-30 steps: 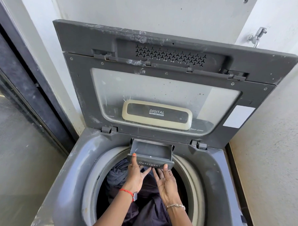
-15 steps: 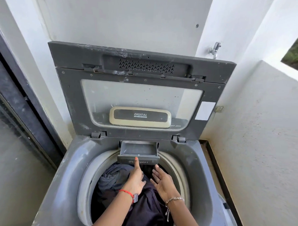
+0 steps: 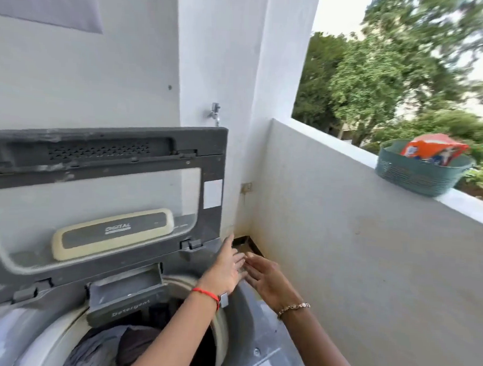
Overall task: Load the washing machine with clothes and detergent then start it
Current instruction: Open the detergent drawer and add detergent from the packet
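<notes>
Grips empty, fingers straight: left hand (image 3: 225, 268) and right hand (image 3: 266, 275) hover right of the drawer (image 3: 124, 296). The detergent pack (image 3: 434, 149) sits in the basket (image 3: 417, 176) on the ledge (image 3: 333, 141), well off right; right hand's nearer.

A tap (image 3: 214, 114) juts from the white wall (image 3: 128, 81); trees (image 3: 391, 78) (blurred) rise beyond the parapet (image 3: 370, 243).

The white ledge (image 3: 471, 206) capping the balcony's low wall carries a teal perforated basket (image 3: 417, 176), which sits directly on it, and an orange detergent packet (image 3: 432, 149) sticks up out of the basket's open top.
</notes>
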A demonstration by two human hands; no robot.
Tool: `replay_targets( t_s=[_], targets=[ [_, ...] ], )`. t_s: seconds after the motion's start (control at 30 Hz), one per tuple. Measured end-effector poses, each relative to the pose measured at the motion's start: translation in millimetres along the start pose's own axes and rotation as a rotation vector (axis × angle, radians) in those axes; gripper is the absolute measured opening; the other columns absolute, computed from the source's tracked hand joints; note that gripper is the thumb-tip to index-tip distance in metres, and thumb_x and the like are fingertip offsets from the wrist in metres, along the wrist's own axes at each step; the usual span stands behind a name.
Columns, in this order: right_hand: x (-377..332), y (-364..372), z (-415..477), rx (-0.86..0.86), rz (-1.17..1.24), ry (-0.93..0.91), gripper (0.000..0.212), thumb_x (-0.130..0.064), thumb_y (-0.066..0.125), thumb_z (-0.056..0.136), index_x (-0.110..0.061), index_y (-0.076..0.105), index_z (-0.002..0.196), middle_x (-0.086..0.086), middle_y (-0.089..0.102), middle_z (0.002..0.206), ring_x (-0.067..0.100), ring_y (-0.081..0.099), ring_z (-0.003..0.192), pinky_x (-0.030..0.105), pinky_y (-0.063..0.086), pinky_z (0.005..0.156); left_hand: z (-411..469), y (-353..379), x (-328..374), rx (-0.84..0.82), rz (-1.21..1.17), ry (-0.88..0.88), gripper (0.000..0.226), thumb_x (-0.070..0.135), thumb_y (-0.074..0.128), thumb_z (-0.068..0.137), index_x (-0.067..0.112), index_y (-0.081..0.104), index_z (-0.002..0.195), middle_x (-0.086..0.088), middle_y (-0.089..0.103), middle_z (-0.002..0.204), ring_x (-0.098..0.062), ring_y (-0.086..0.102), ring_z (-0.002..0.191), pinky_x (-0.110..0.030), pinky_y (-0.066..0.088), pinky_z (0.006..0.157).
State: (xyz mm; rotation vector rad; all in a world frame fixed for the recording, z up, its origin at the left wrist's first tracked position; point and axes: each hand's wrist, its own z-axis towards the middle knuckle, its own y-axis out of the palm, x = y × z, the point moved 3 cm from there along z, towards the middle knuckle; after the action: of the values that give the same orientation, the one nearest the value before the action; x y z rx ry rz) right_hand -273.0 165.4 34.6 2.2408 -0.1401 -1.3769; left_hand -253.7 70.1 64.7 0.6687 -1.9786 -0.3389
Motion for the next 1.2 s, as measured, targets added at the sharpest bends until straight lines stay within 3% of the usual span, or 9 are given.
replay_targets(
  t_s=[0.1, 0.4, 0.57, 0.73, 0.87, 0.93, 1.03, 1.13, 1.2],
  targets=[
    [-56.4, -41.0, -18.3, 0.072, -0.001, -0.132, 0.015, -0.006, 0.049, 0.09, -0.009, 0.063, 0.086, 0.0, 0.07, 0.076, 0.008, 0.065, 0.069, 0.019, 0.053, 0.06, 12.5, 67.7, -2.0, -0.141, 0.102, -0.023, 0.066, 0.045, 0.031, 0.097, 0.005, 0.016, 0.147, -0.014, 0.026, 0.153, -0.023, 0.026, 0.141, -0.044, 0.022, 0.113],
    [-217.9, -185.1, -43.0, 0.276, -0.072, -0.388, 0.02, -0.005, 0.052, 0.089, -0.006, 0.056, 0.109, 0.004, 0.064, 0.093, 0.015, 0.059, 0.085, 0.021, 0.054, 0.069, 53.1, 267.7, -17.6, -0.446, 0.403, 0.002, 0.059, 0.044, 0.032, 0.097, 0.007, 0.029, 0.143, -0.007, 0.037, 0.148, -0.024, 0.04, 0.133, -0.05, 0.03, 0.107],
    [-326.8, -237.7, -43.4, 0.324, -0.177, -0.554, 0.016, -0.005, 0.05, 0.092, -0.004, 0.059, 0.105, 0.007, 0.063, 0.098, 0.019, 0.06, 0.092, 0.028, 0.05, 0.083, 89.0, 375.9, 0.7, -0.523, 0.457, 0.126, 0.058, 0.045, 0.032, 0.098, 0.008, 0.032, 0.142, -0.007, 0.041, 0.146, -0.025, 0.039, 0.134, -0.048, 0.033, 0.106],
    [-416.2, -279.5, -28.8, 0.549, -0.288, -0.758, 0.024, 0.001, 0.057, 0.086, 0.008, 0.058, 0.109, 0.015, 0.06, 0.097, 0.019, 0.059, 0.083, 0.022, 0.051, 0.07, 135.9, 458.0, 25.8, -0.389, 0.506, 0.42, 0.026, 0.022, 0.05, 0.095, 0.008, 0.057, 0.116, -0.006, 0.056, 0.104, -0.019, 0.047, 0.104, -0.034, 0.042, 0.09],
    [-462.4, -307.6, -3.0, 0.76, -0.437, -0.849, 0.039, 0.004, 0.06, 0.083, 0.008, 0.054, 0.121, 0.015, 0.063, 0.099, 0.022, 0.06, 0.085, 0.039, 0.053, 0.083, 170.6, 490.1, 42.6, -0.233, 0.716, 0.642, 0.041, 0.001, 0.052, 0.091, -0.002, 0.049, 0.131, -0.012, 0.058, 0.117, -0.017, 0.053, 0.098, -0.023, 0.045, 0.08],
    [-474.3, -321.0, 15.4, 0.83, -0.504, -0.802, 0.042, 0.003, 0.06, 0.083, 0.008, 0.05, 0.124, 0.01, 0.063, 0.096, 0.018, 0.061, 0.075, 0.027, 0.054, 0.066, 186.9, 498.2, 47.1, -0.181, 0.801, 0.675, 0.037, -0.003, 0.05, 0.09, -0.001, 0.051, 0.127, -0.013, 0.058, 0.114, -0.014, 0.053, 0.084, -0.014, 0.043, 0.058],
    [-483.0, -337.4, 45.0, 0.9, -0.549, -0.711, 0.034, 0.004, 0.059, 0.082, 0.013, 0.053, 0.114, 0.009, 0.053, 0.074, 0.01, 0.036, 0.052, 0.023, 0.031, 0.046, 214.7, 502.5, 51.5, -0.09, 0.923, 0.691, 0.026, -0.005, 0.05, 0.089, -0.003, 0.057, 0.115, -0.015, 0.059, 0.109, -0.022, 0.059, 0.09, -0.015, 0.037, 0.05],
    [-489.6, -346.1, 63.6, 0.937, -0.599, -0.676, 0.032, 0.006, 0.06, 0.081, 0.011, 0.056, 0.112, 0.013, 0.055, 0.078, 0.014, 0.042, 0.058, 0.028, 0.04, 0.053, 238.9, 504.4, 52.3, -0.032, 1.052, 0.728, 0.021, -0.012, 0.047, 0.086, 0.002, 0.057, 0.073, -0.009, 0.049, 0.073, -0.019, 0.046, 0.071, -0.016, 0.031, 0.048],
    [-493.9, -348.1, 70.4, 0.93, -0.615, -0.667, 0.03, 0.008, 0.059, 0.08, 0.008, 0.058, 0.11, 0.015, 0.06, 0.086, 0.018, 0.05, 0.067, 0.026, 0.046, 0.053, 248.2, 507.2, 53.8, -0.018, 1.1, 0.768, 0.028, -0.014, 0.047, 0.084, 0.009, 0.052, 0.069, -0.007, 0.049, 0.072, -0.017, 0.043, 0.07, -0.017, 0.033, 0.05]
  ],
)
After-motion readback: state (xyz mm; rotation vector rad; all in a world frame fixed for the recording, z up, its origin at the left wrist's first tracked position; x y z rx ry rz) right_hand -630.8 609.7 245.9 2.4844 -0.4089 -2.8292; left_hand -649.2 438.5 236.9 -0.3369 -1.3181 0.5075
